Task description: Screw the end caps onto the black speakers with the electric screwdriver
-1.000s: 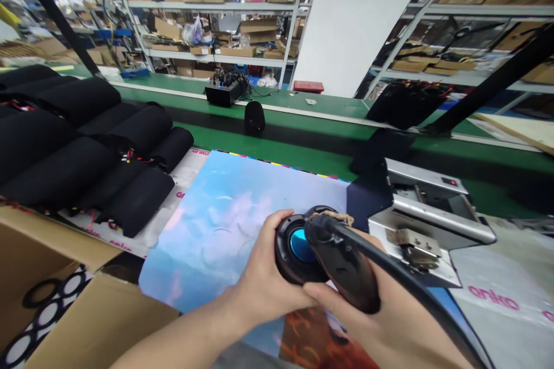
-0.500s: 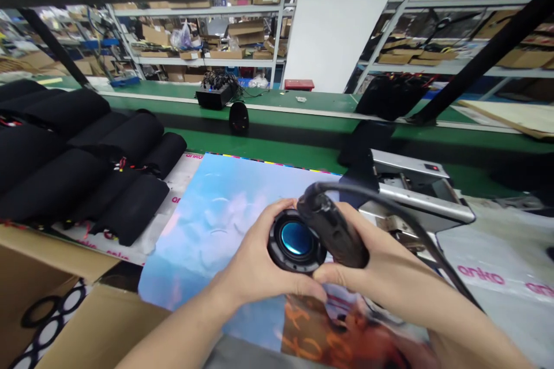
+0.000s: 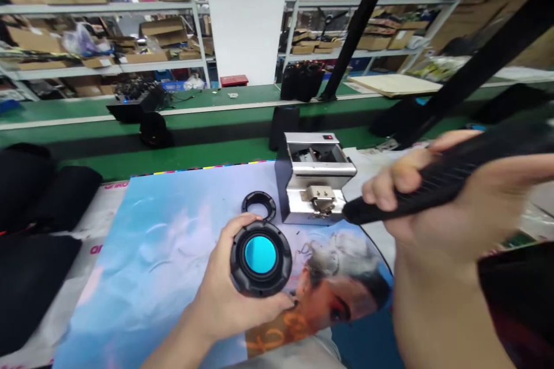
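Observation:
My left hand [image 3: 225, 294] is closed around a round black speaker [image 3: 260, 256], with its shiny blue centre facing me. My fingers wrap its left and lower rim. A black ring [image 3: 270, 207] lies on the printed sheet just behind it. At the right, my right hand [image 3: 445, 230] grips a black electric screwdriver [image 3: 433, 181], somewhat blurred. The tool is tilted, its narrow front end pointing left at the front of a small silver screw feeder [image 3: 320, 170]. Whether the tip touches the feeder, I cannot tell.
A glossy printed sheet [image 3: 173, 230] covers the work surface. Black fabric-covered cylinders [image 3: 30, 288] lie at the left. Beyond is a green bench [image 3: 208, 147] with a small black object [image 3: 154, 130] on it. Slanted dark posts [image 3: 485, 69] stand at the right.
The screwdriver has come off the speaker and moved right to the screw feeder in my right hand. My left hand alone now holds the speaker. The view has turned right.

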A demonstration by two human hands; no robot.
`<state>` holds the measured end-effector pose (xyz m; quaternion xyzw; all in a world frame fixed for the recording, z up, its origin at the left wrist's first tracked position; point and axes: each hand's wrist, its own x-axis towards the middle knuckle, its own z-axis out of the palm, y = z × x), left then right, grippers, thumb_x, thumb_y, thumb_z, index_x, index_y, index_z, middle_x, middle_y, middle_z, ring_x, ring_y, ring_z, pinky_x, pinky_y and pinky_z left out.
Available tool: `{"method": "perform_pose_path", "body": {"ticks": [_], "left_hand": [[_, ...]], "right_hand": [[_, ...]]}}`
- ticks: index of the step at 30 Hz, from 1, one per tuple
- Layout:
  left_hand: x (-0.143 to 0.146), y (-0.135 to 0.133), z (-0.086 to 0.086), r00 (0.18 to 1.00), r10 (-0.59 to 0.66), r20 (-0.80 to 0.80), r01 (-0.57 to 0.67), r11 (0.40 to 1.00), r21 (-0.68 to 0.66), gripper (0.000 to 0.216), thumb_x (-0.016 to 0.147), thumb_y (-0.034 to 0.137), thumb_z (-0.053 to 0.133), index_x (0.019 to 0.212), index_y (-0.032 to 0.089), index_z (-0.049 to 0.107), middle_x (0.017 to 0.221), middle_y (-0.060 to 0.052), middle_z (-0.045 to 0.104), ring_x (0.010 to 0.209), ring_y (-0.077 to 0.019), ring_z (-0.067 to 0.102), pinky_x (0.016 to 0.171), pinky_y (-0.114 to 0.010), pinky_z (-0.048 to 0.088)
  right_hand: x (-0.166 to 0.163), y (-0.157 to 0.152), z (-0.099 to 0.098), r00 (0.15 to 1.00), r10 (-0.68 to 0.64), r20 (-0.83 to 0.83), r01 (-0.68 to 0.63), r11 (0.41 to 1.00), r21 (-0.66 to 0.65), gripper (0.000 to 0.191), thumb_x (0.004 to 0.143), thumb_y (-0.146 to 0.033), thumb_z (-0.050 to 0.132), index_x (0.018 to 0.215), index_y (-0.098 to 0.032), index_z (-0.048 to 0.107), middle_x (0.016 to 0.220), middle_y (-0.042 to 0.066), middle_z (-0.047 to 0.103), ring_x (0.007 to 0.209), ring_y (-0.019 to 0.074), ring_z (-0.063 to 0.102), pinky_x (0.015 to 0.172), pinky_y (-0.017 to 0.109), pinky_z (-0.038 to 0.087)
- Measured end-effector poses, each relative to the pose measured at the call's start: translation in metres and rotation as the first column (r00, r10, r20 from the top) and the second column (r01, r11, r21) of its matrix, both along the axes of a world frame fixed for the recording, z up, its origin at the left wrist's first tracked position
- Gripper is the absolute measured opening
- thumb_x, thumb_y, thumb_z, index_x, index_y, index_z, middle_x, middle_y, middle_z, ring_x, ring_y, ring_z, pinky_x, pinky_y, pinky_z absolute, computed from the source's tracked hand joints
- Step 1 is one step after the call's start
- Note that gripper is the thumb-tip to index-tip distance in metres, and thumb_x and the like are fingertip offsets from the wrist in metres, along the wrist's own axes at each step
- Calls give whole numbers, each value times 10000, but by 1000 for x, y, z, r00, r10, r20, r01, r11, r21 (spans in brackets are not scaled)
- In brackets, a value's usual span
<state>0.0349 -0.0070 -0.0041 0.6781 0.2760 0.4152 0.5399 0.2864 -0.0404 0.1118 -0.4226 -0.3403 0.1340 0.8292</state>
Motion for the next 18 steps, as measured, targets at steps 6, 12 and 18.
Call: {"method": "perform_pose_path", "body": {"ticks": [6,12,18], "left_hand": [[33,-2,-1,999,-18,-29,18,1000,-10,972,616,360,1065,1469,336,599,1408,-68,758,1200,-316,806,1037,-415,672],[42,-10,23,1000,8,-5,-8,997,-73,768,674,212,925,1380,287,631,1156,-15,838,944,-231,846,862,-328,700],[41,-13,27,999,34,-41,-39,992,-122,773,652,207,898,1374,276,633,1266,-34,813,1099,-245,819,986,-348,660]], "right_hand": [[2,31,-16,983,103,152,-113,992,62,702,789,-862,884,960,-229,632,550,-39,589,315,179,485,290,280,401],[9,36,-36,971,161,175,-173,983,56,590,938,-695,861,749,-206,590,565,-17,574,353,150,541,315,233,402],[5,30,-25,964,251,88,-252,968,-1,634,824,-796,899,846,-224,627,517,-35,552,283,168,459,266,269,365]]}}
